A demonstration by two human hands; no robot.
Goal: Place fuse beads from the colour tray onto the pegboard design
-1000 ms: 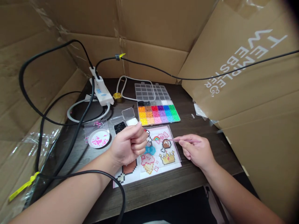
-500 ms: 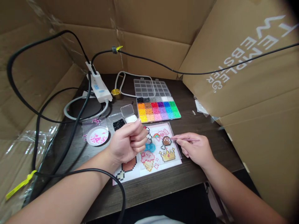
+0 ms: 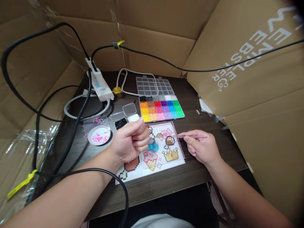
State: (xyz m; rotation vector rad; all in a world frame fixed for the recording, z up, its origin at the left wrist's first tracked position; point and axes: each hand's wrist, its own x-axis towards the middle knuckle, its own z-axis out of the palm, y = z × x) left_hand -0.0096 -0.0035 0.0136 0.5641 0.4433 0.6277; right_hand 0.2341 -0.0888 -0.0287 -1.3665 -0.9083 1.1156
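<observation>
My right hand [image 3: 201,146] pinches a pair of thin pinkish tweezers [image 3: 193,136], held nearly level. Their tips point left, over or just beside the brown bead picture [image 3: 169,141] on the pegboard; contact cannot be made out. My left hand [image 3: 130,139] is closed in a fist above the left part of the patterned sheet [image 3: 133,179], and whatever its palm may hold is hidden. Around these hands lie a yellow crown picture [image 3: 171,155], a pink ice-cream picture [image 3: 151,160] and a blue picture [image 3: 153,147]. The fist covers part of the sheet.
A sectioned bead box [image 3: 161,109] lies behind the sheet, its clear lid [image 3: 154,86] folded back. Black beads [image 3: 121,123] and white beads [image 3: 133,118] fill small boxes. A white dish [image 3: 99,142] holds pink beads. Black cables [image 3: 78,123] loop past my left arm; cardboard walls surround the desk.
The view has shifted slightly. My right hand and the tweezers have moved a little to the right and up. My left fist keeps nearly the same pose.
</observation>
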